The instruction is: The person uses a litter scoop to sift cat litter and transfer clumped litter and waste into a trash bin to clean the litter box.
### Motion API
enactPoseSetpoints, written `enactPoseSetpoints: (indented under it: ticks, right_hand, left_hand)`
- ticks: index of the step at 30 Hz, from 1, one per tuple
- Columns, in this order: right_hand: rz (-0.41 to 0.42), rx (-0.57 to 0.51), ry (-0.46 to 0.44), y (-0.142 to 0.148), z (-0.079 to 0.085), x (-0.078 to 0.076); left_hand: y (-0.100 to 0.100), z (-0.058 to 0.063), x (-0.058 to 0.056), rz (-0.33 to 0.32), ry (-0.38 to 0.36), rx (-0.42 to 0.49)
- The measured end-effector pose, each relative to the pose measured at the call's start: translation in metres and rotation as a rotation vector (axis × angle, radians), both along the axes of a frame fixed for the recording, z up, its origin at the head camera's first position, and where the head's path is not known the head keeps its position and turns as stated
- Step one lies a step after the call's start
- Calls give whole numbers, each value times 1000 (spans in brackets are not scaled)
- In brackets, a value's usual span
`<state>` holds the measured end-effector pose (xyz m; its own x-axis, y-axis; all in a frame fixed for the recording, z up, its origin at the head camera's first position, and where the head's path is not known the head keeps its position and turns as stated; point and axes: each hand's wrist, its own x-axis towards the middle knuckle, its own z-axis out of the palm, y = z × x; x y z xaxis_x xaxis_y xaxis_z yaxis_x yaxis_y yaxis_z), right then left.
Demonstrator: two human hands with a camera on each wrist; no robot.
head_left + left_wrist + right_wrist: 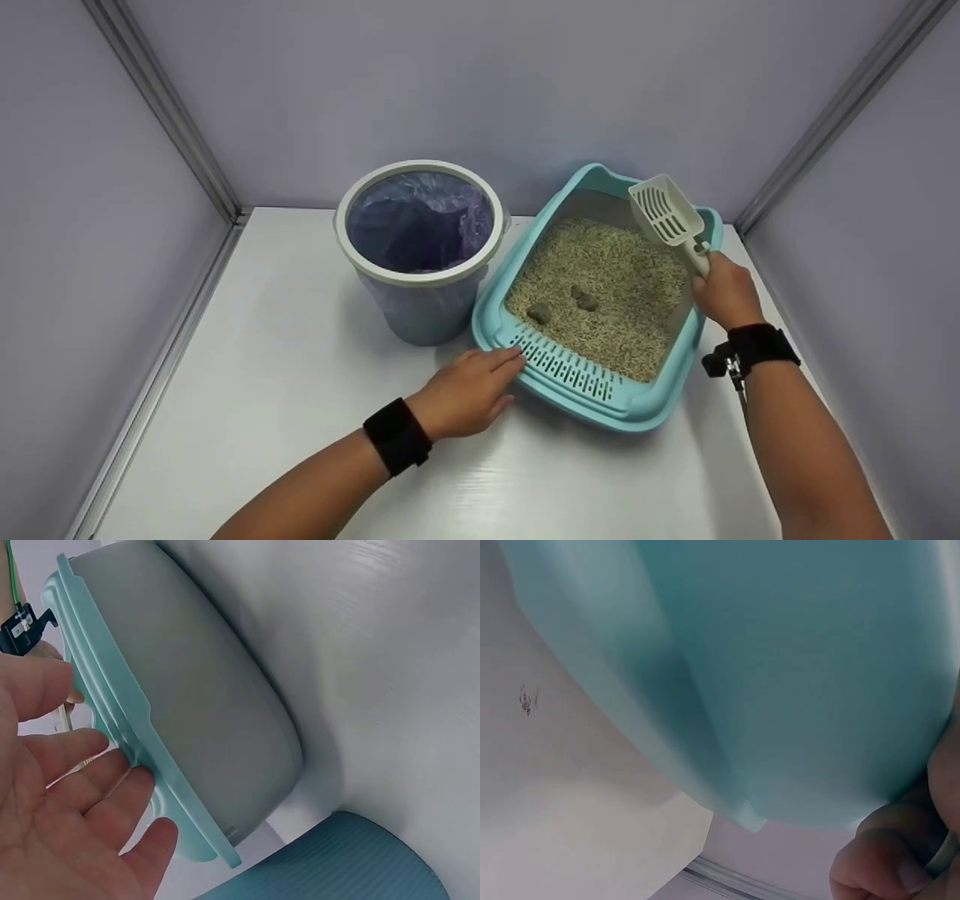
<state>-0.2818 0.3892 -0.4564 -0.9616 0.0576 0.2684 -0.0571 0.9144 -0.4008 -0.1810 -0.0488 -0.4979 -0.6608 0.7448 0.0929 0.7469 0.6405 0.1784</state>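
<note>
In the head view, my right hand [726, 291] grips the handle of a pale slotted litter scoop [666, 211], its head raised over the far right part of the litter box. The turquoise litter box [679, 375] holds tan pellet litter [600, 262], with a few dark clumps [538, 312] near its front left. My left hand [466, 391] touches the box's front left rim with fingers extended. From the left wrist view, the fingers [135, 799] lie at the rim [112, 697] and the palm faces the camera. The right wrist view shows curled fingers [877, 862] beside the box wall.
Left of the box stands a waste bin [435, 307] with a white ring [420, 279] and a purple liner [420, 225] inside. Both sit on a white table [300, 315] against the back wall. Walls rise on the left and right too.
</note>
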Motion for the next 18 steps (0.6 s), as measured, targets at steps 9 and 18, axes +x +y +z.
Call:
enactPoseSetpoints:
  ticks: [9,18]
  right_hand:
    - [17,-13,25,2,-1,-5]
    - [7,-28,8,1,-4,-3]
  left_hand:
    - [7,1,9,32,45,-103]
    - [17,-3,21,115,93,-151]
